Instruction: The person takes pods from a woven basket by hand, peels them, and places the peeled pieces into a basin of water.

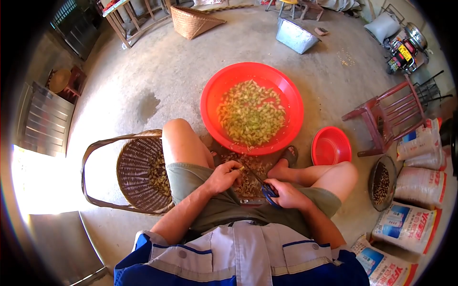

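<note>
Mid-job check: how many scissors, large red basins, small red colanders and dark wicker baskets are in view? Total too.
Scissors, in the right hand: 1
Large red basin: 1
Small red colander: 1
Dark wicker basket: 1
Total: 4

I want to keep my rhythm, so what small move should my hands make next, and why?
Probably snip the small pale piece in your left hand: your right hand holds the scissors by their blue handles, and the blades point toward that piece. The pale scraps below also suggest trimming.
</note>
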`<state>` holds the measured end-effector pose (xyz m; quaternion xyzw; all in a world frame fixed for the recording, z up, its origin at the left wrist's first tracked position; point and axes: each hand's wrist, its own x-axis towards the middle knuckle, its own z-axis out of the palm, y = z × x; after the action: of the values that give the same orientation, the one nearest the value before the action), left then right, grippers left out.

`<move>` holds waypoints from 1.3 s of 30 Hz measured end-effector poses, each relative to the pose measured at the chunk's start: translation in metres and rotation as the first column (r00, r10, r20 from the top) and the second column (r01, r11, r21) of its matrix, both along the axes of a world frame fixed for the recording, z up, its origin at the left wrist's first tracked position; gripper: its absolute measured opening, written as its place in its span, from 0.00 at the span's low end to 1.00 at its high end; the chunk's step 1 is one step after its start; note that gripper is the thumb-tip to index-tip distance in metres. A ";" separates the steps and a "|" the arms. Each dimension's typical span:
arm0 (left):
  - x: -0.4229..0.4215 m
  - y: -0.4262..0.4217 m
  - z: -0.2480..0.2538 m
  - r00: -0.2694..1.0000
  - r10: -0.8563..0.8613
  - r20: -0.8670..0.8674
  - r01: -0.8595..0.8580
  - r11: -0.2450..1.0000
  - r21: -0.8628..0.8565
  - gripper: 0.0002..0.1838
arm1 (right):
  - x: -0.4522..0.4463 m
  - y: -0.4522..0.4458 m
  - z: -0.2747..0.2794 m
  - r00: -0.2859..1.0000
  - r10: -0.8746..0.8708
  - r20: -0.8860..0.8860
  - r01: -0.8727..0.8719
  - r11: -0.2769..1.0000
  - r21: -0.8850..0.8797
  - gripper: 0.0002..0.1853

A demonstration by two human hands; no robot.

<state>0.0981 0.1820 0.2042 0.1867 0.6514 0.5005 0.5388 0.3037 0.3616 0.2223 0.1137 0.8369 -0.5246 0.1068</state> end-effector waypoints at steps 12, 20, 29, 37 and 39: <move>-0.001 0.000 0.016 0.917 0.183 0.355 -0.287 0.919 0.270 0.12 | -0.073 -0.028 -0.133 0.721 0.182 0.669 -0.456 0.851 0.260 0.19; 0.001 0.004 0.005 0.938 0.174 0.300 -0.289 0.871 0.398 0.11 | -0.062 -0.040 -0.189 0.609 0.274 0.745 -0.671 0.679 0.299 0.19; 0.003 0.006 -0.006 0.943 0.308 0.124 -0.330 0.821 0.466 0.12 | -0.099 -0.026 -0.039 0.914 -0.388 -0.115 0.350 0.901 -0.258 0.10; 0.007 0.009 -0.001 0.959 0.269 0.088 -0.279 0.844 0.459 0.11 | -0.098 -0.034 -0.006 0.804 -0.590 0.073 0.399 0.445 -0.801 0.08; 0.007 0.008 0.001 0.963 0.264 0.064 -0.261 0.836 0.482 0.11 | -0.100 -0.038 -0.008 0.792 -0.606 0.077 0.399 0.417 -0.817 0.07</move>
<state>0.1046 0.1897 0.2048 0.2262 0.5253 0.7165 0.3993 0.2035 0.3233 0.2138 0.2384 0.4408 -0.8577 -0.1149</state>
